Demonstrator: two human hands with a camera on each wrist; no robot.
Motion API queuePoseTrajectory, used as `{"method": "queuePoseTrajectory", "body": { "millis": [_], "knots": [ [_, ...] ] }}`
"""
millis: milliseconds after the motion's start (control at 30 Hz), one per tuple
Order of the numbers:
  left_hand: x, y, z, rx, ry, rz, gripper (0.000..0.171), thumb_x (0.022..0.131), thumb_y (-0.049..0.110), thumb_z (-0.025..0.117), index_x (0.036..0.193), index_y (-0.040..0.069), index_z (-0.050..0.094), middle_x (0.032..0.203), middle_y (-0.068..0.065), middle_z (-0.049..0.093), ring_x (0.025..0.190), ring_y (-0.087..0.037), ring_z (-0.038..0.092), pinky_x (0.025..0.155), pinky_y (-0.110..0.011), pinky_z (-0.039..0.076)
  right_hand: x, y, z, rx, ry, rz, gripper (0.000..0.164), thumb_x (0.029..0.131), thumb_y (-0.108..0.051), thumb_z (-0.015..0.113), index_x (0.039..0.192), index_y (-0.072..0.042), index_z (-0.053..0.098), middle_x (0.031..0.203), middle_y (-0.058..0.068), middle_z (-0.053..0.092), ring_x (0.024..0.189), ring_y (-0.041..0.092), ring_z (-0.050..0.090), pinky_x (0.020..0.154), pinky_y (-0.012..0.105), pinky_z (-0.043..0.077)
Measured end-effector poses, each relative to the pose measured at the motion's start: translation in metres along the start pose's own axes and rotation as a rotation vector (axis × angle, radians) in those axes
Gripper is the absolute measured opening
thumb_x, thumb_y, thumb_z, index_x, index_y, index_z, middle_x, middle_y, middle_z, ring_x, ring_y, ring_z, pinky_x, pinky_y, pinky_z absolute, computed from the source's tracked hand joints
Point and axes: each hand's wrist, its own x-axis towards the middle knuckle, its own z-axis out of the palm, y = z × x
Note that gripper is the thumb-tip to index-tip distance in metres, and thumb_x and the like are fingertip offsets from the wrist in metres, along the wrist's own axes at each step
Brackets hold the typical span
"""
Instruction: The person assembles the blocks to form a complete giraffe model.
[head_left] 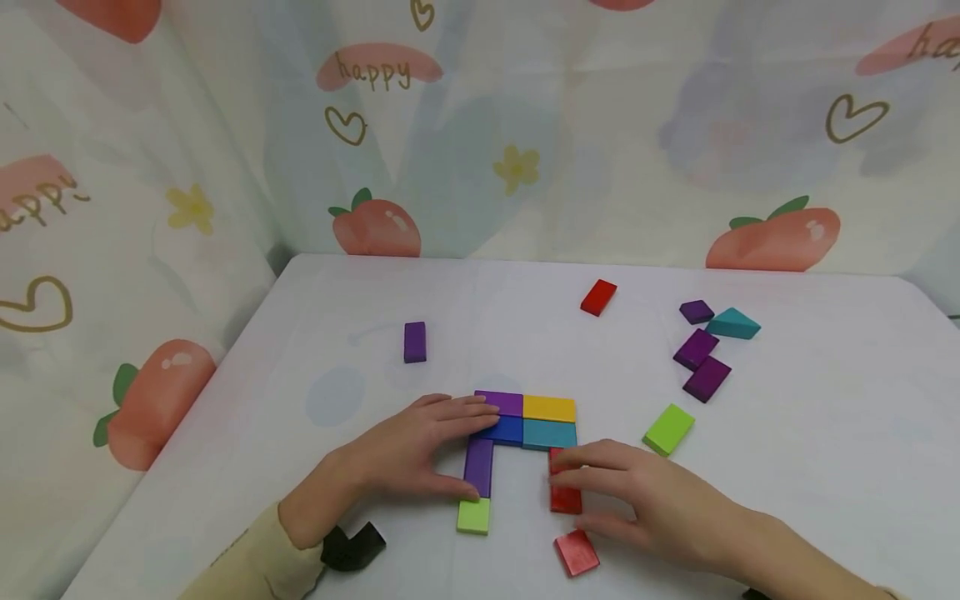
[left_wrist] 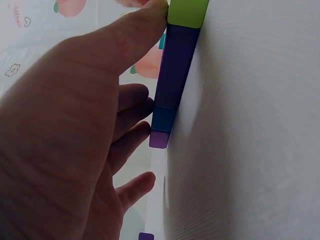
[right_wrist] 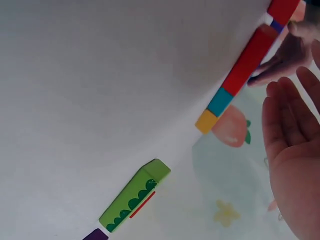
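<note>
Flat blocks form an arch on the table: a purple block point(head_left: 512, 404) and yellow block point(head_left: 549, 408) lie above a blue block point(head_left: 506, 430) and teal block point(head_left: 550, 434). The left leg is an upright purple block point(head_left: 477, 468) with a light green block point(head_left: 473, 518) below it. A red block point(head_left: 566, 498) makes the right leg. My left hand point(head_left: 408, 446) rests fingertips on the purple and blue blocks, its thumb at the green one. My right hand point(head_left: 652, 500) has its fingertips over the red block, fingers extended. Just below lies a red square point(head_left: 577, 553).
A lone purple block point(head_left: 415, 342) lies behind on the left, a red block point(head_left: 599, 297) at the back. To the right are a green block point(head_left: 668, 429), several dark purple blocks point(head_left: 707, 379) and a teal triangle point(head_left: 734, 324). A patterned curtain point(head_left: 570, 167) borders the table.
</note>
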Motion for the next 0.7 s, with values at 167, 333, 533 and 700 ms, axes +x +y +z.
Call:
{"method": "queuePoseTrajectory", "body": {
  "millis": [167, 333, 533, 700],
  "knots": [
    [0.0, 0.0, 0.0, -0.011, 0.006, 0.001, 0.08, 0.088, 0.055, 0.073, 0.153, 0.016, 0.047, 0.157, 0.007, 0.041, 0.147, -0.015, 0.031, 0.118, -0.042, 0.027, -0.012, -0.006, 0.003, 0.094, -0.023, -0.054, 0.035, 0.096, -0.028, 0.071, 0.131, -0.026, 0.066, 0.129, -0.01, 0.061, 0.115, 0.009, 0.059, 0.089, 0.029, 0.056],
    [0.0, 0.002, 0.0, -0.019, -0.003, -0.009, 0.08, 0.087, 0.054, 0.074, 0.153, 0.016, 0.047, 0.157, 0.006, 0.041, 0.147, -0.015, 0.031, 0.118, -0.042, 0.028, -0.022, -0.008, 0.008, 0.155, -0.083, -0.068, 0.037, 0.098, -0.025, 0.07, 0.134, -0.026, 0.064, 0.129, -0.008, 0.062, 0.114, 0.009, 0.059, 0.088, 0.027, 0.056],
    [0.0, 0.002, 0.0, -0.015, -0.013, -0.025, 0.081, 0.087, 0.054, 0.075, 0.153, 0.016, 0.047, 0.157, 0.006, 0.041, 0.147, -0.015, 0.03, 0.118, -0.042, 0.027, -0.025, -0.004, 0.015, 0.077, -0.052, -0.164, 0.034, 0.097, -0.022, 0.072, 0.13, -0.023, 0.066, 0.126, -0.008, 0.062, 0.112, 0.009, 0.06, 0.091, 0.018, 0.051],
    [0.0, 0.002, -0.001, -0.025, -0.017, -0.035, 0.081, 0.087, 0.056, 0.073, 0.153, 0.018, 0.047, 0.158, 0.007, 0.04, 0.147, -0.014, 0.03, 0.118, -0.044, 0.027, -0.024, -0.003, 0.017, 0.064, -0.065, -0.175, 0.029, 0.098, -0.02, 0.07, 0.126, -0.021, 0.069, 0.122, -0.008, 0.063, 0.11, 0.008, 0.06, 0.09, 0.017, 0.051]
  ]
}}
